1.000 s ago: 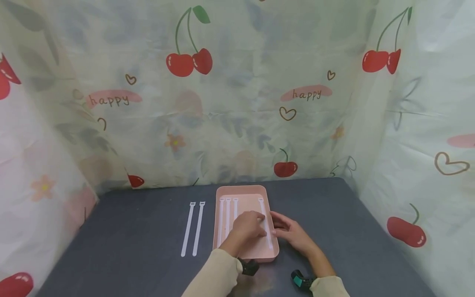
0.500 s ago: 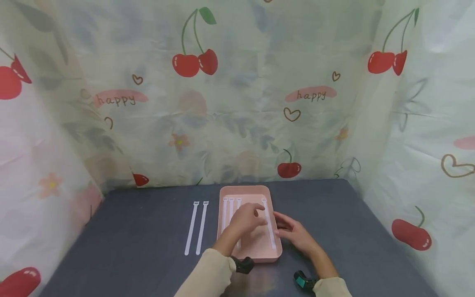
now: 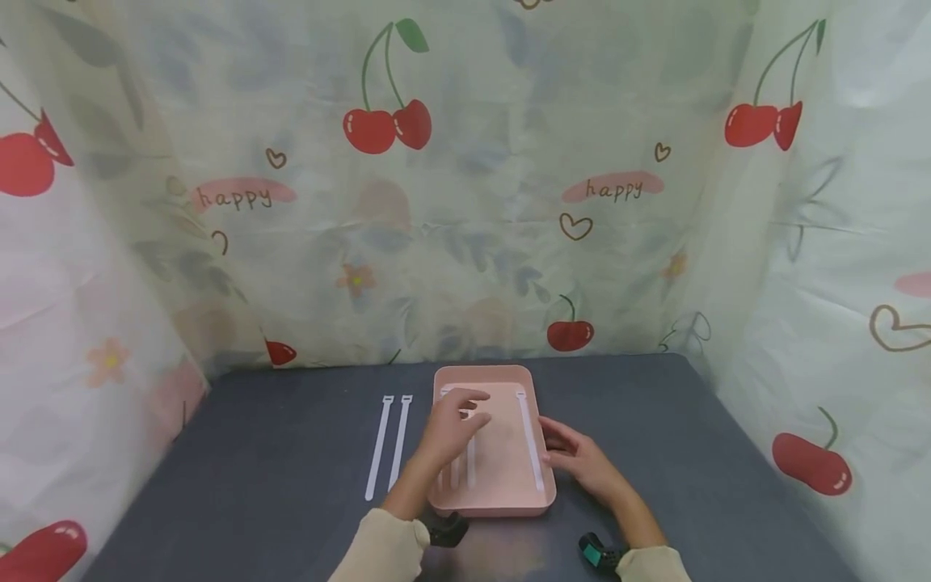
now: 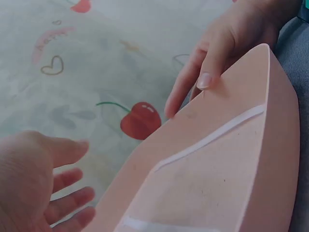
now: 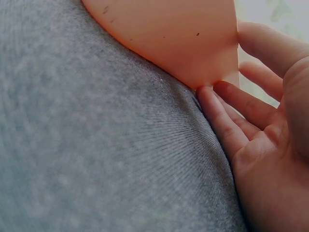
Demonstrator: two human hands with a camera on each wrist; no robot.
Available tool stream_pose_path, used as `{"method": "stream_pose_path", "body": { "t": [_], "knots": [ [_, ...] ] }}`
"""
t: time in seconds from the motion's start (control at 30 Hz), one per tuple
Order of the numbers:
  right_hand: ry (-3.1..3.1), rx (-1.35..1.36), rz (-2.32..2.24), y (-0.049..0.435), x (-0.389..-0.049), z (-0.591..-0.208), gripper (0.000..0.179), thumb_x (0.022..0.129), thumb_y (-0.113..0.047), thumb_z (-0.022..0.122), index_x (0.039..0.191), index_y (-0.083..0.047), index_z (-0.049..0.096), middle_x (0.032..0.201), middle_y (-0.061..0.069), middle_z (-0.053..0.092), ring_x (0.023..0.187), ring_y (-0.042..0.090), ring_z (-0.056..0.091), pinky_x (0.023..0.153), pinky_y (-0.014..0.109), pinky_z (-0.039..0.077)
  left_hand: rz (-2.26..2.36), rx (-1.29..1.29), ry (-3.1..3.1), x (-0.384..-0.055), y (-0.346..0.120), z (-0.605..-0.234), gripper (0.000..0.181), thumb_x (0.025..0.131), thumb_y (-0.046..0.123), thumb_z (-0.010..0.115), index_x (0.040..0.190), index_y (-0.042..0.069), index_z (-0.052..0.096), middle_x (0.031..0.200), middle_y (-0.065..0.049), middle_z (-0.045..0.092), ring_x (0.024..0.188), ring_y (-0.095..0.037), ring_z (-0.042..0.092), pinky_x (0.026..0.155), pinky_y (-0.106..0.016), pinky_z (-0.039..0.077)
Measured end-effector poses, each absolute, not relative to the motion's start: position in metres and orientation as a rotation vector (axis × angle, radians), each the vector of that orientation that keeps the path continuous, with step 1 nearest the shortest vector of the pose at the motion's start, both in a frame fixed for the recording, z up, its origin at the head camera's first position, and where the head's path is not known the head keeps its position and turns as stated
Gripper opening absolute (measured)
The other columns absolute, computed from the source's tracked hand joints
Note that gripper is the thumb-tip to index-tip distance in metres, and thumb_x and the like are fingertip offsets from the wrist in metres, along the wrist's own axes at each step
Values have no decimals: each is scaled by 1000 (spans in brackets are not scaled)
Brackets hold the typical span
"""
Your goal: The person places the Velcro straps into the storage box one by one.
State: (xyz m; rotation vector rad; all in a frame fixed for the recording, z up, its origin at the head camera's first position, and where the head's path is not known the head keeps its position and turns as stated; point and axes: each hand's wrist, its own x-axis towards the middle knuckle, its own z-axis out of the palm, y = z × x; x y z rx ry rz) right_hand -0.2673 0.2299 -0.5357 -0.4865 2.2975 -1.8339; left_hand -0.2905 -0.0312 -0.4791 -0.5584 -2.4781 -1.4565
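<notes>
A pink tray (image 3: 502, 511) lies on the dark table with thin white straps inside, each with a wider slotted head. One strap (image 3: 531, 440) runs along the tray's right side; a few more lie at its left, partly hidden by my left hand (image 3: 447, 428). That hand hovers over the tray with thumb and fingers spread apart, holding nothing. My right hand (image 3: 592, 465) is beside the tray's right wall, its fingertips (image 5: 219, 89) touching the outside and its thumb right at the rim. Two more straps (image 3: 377, 453) lie side by side on the table, left of the tray.
The dark grey table (image 3: 291, 469) carries the tray near its middle. A cherry-printed curtain (image 3: 465, 202) encloses the back and both sides. Black bands sit at the left wrist (image 3: 447, 531) and the right wrist (image 3: 600, 554).
My left hand has lifted away from the strap at the tray's right side and moved left over the other straps. The right hand stays at the tray wall. The head view has shifted slightly.
</notes>
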Motion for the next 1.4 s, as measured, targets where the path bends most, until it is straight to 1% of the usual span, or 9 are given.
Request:
{"method": "stream_pose_path", "body": {
  "t": [0.13, 0.23, 0.37, 0.5, 0.73, 0.9, 1.03, 1.2, 1.4],
  "knots": [
    [2286, -489, -1846, 230, -267, -534, 65, 92, -8, 66, 149, 1, 34, 142, 26, 45, 123, 41, 49, 89, 22, 47, -1468, -490, -2327, -290, -43, -484, 24, 83, 3, 73, 107, 6, 71, 108, -8, 67, 101, -34, 62, 85, -48, 50],
    [2293, -485, -1841, 230, -266, -533, 65, 92, -5, 65, 148, 3, 34, 141, 28, 44, 123, 44, 48, 89, 22, 47, -1468, -424, -2297, -290, -53, -488, 23, 82, 3, 74, 105, 8, 73, 108, -7, 67, 103, -31, 61, 88, -48, 48],
    [2321, -467, -1821, 230, -266, -535, 64, 93, -8, 65, 148, 1, 35, 141, 25, 46, 123, 41, 50, 94, 31, 47, -1456, -327, -2330, -291, -65, -494, 22, 83, 5, 74, 105, 10, 73, 112, -6, 66, 111, -28, 59, 96, -48, 44],
    [2315, -465, -1825, 231, -265, -537, 64, 93, -12, 66, 149, -3, 36, 142, 22, 46, 123, 37, 51, 97, 39, 46, -1425, -278, -2353, -291, -77, -503, 22, 84, 3, 73, 105, 7, 73, 114, -10, 66, 113, -30, 58, 99, -49, 41],
    [2289, -504, -1860, 231, -268, -538, 66, 92, -13, 67, 149, -3, 35, 143, 23, 45, 124, 38, 50, 91, 24, 47, -1345, -181, -2389, -292, -101, -515, 20, 83, 5, 74, 103, 9, 74, 114, -11, 66, 115, -31, 57, 100, -50, 40],
    [2315, -507, -1833, 229, -269, -538, 66, 92, -16, 67, 149, -4, 36, 143, 21, 46, 123, 36, 51, 91, 24, 47, -1391, -128, -2416, -293, -118, -521, 22, 84, 5, 73, 106, 8, 73, 119, -13, 64, 119, -33, 54, 102, -51, 37],
    [2323, -491, -1831, 228, -269, -537, 66, 92, -18, 68, 148, -4, 38, 142, 19, 48, 121, 33, 53, 92, 27, 47, -1387, -80, -2447, -294, -130, -525, 23, 85, 6, 73, 108, 8, 73, 119, -14, 62, 119, -34, 53, 102, -52, 37],
    [2323, -488, -1838, 228, -269, -538, 66, 91, -17, 68, 148, -4, 38, 142, 18, 49, 120, 31, 54, 92, 27, 47, -1329, -39, -2496, -294, -142, -527, 25, 84, 4, 73, 109, 5, 71, 119, -18, 60, 112, -37, 56, 95, -53, 43],
    [2315, -479, -1836, 229, -268, -538, 66, 91, -17, 68, 148, -5, 38, 142, 17, 48, 121, 32, 53, 91, 25, 47, -1178, 9, -2600, -296, -153, -534, 30, 81, -1, 71, 110, 8, 72, 118, -16, 59, 105, -31, 59, 89, -48, 47]
  ]
}}
